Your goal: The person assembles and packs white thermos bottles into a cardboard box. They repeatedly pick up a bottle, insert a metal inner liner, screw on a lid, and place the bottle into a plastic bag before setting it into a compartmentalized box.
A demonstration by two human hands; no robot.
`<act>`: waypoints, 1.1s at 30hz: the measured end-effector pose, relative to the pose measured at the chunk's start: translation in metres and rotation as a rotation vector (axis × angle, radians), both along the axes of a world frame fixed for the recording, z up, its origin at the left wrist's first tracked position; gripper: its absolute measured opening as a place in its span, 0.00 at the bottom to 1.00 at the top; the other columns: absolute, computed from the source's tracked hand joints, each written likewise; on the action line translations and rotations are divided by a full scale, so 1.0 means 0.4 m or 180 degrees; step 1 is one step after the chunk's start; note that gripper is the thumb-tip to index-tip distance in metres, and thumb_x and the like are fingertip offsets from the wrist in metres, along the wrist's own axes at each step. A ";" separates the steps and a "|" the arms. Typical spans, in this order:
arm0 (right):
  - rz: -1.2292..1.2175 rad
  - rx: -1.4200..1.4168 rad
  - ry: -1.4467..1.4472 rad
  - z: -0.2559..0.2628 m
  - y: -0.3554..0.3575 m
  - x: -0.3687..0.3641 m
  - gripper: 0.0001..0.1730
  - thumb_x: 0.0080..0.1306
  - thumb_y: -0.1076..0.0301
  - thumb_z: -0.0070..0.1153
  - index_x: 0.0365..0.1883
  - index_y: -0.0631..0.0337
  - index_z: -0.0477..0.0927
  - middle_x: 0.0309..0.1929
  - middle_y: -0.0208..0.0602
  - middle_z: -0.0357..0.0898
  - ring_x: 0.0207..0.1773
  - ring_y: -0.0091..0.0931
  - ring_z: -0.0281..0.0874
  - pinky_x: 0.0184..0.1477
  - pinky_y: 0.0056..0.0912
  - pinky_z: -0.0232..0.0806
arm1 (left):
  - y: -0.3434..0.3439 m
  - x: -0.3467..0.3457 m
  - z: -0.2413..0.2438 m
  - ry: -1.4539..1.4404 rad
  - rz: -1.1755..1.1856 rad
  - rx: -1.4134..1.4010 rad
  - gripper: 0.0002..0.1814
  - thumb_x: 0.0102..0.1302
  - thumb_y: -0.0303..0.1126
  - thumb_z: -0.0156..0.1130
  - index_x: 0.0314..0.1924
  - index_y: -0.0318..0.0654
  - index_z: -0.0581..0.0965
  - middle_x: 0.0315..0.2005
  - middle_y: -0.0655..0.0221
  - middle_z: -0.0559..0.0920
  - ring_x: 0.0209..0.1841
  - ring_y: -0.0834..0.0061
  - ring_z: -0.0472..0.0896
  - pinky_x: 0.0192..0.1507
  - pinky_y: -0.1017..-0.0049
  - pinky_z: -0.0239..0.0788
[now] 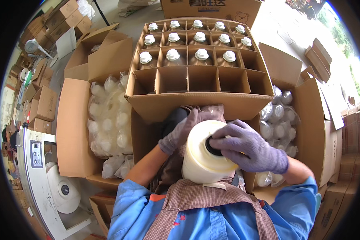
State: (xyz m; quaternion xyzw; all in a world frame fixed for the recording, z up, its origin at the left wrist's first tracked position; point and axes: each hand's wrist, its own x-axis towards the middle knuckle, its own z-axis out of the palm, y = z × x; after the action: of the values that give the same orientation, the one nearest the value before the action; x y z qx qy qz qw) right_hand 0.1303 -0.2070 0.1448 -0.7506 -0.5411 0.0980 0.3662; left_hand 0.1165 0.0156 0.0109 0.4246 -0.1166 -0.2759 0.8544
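Observation:
A large cream-white plastic jug (198, 162) leans against my apron, its round top tilted up towards me. My left hand (186, 129), in a grey-purple knit glove, holds the jug at its far left side; some of its fingers are hidden behind it. The gloved fingers of my right hand (247, 147) grip the black screw cap (213, 146) on the jug's top. Beyond my hands stands a cardboard carton (198, 100) with cardboard dividers (202, 78). Clear bottles with white caps (199, 36) stand upright in its back rows; the front row of cells holds no bottles.
An open carton (74, 129) at left holds bagged white bottles (108, 123). Another carton (309, 132) at right holds similar bagged ones (279, 130). A white machine frame with a control panel (36, 153) and a white plastic tank (62, 192) stand at far left.

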 end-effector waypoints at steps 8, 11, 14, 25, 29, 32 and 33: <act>-0.0719 -0.0962 -0.0435 0.061 -0.138 -0.160 0.22 0.59 0.65 0.64 0.52 0.52 0.76 0.43 0.39 0.77 0.38 0.40 0.78 0.42 0.44 0.71 | -0.076 -0.152 -0.019 -0.2306 0.1062 0.1802 0.16 0.77 0.40 0.48 0.42 0.34 0.77 0.36 0.54 0.80 0.41 0.54 0.77 0.49 0.61 0.68; -0.1060 -0.1003 -0.0279 0.036 -0.162 -0.214 0.19 0.57 0.66 0.64 0.48 0.54 0.76 0.41 0.43 0.76 0.33 0.43 0.79 0.37 0.46 0.72 | -0.080 -0.171 -0.003 -0.2740 0.1055 0.2400 0.20 0.78 0.42 0.43 0.41 0.33 0.77 0.36 0.55 0.80 0.39 0.58 0.77 0.47 0.63 0.68; -0.1619 -0.0979 0.0205 0.020 -0.184 -0.225 0.16 0.56 0.72 0.63 0.43 0.60 0.75 0.37 0.48 0.76 0.38 0.47 0.80 0.41 0.46 0.74 | -0.096 -0.227 0.052 -0.2998 0.1360 0.3112 0.15 0.72 0.39 0.54 0.40 0.32 0.76 0.32 0.56 0.77 0.37 0.56 0.76 0.42 0.61 0.68; -0.1132 -0.0606 0.0392 -0.043 -0.259 -0.157 0.19 0.57 0.68 0.70 0.45 0.62 0.79 0.39 0.43 0.74 0.40 0.39 0.78 0.43 0.37 0.72 | -0.083 -0.307 0.048 -0.2413 0.1418 0.2618 0.11 0.64 0.32 0.69 0.41 0.33 0.80 0.28 0.58 0.82 0.28 0.67 0.82 0.32 0.72 0.73; -0.1001 -0.0787 0.0559 -0.052 -0.269 -0.159 0.19 0.63 0.58 0.68 0.42 0.62 0.76 0.33 0.45 0.78 0.36 0.42 0.82 0.39 0.39 0.73 | -0.078 -0.293 0.036 -0.2290 0.1328 0.2452 0.12 0.64 0.36 0.70 0.39 0.34 0.81 0.29 0.58 0.82 0.27 0.64 0.83 0.31 0.71 0.74; -0.1206 -0.0793 0.0824 -0.074 -0.285 -0.188 0.20 0.65 0.55 0.65 0.41 0.61 0.73 0.28 0.45 0.80 0.30 0.40 0.83 0.34 0.38 0.73 | -0.086 -0.312 0.053 -0.2461 0.1326 0.2715 0.12 0.64 0.34 0.70 0.40 0.33 0.80 0.31 0.58 0.83 0.28 0.66 0.83 0.31 0.73 0.74; -0.1344 -0.0817 0.0943 -0.078 -0.290 -0.193 0.20 0.66 0.56 0.65 0.41 0.62 0.73 0.28 0.45 0.79 0.29 0.38 0.82 0.34 0.37 0.72 | -0.099 -0.322 0.059 -0.2489 0.1402 0.2756 0.13 0.64 0.35 0.70 0.40 0.33 0.80 0.30 0.58 0.82 0.27 0.65 0.83 0.30 0.72 0.74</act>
State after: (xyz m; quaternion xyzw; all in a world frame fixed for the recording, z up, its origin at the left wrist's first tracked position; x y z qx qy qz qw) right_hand 0.0530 -0.3229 0.1135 -0.8644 -0.2967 0.1959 0.3555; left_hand -0.0124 -0.0238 0.0346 0.8162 -0.2080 0.0603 0.5357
